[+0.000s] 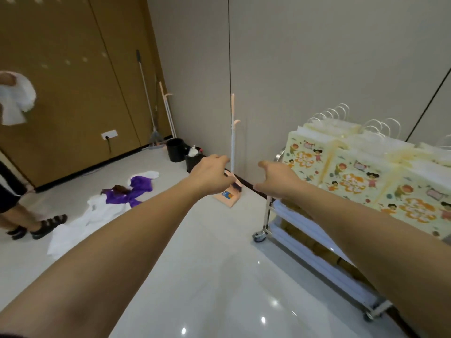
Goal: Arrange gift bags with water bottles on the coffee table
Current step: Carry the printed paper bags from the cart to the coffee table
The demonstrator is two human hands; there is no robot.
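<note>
Both arms are stretched forward over the tiled floor (207,276). The grip of the left hand (211,174) and of the right hand (278,180) is spread, with nothing held. The printed gift bags (361,172) are packed upright on a wheeled steel trolley (267,215), just right of the right hand. A pink dustpan (228,195) is propped against the wall beyond the hands.

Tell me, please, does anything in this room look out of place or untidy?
Yes. White cloths and a purple cloth lie crumpled on the floor tiles, left of the trolley, as if dropped. The gift bags stand upright in neat rows on the trolley. Both hands, left hand and right hand, are empty.
</note>
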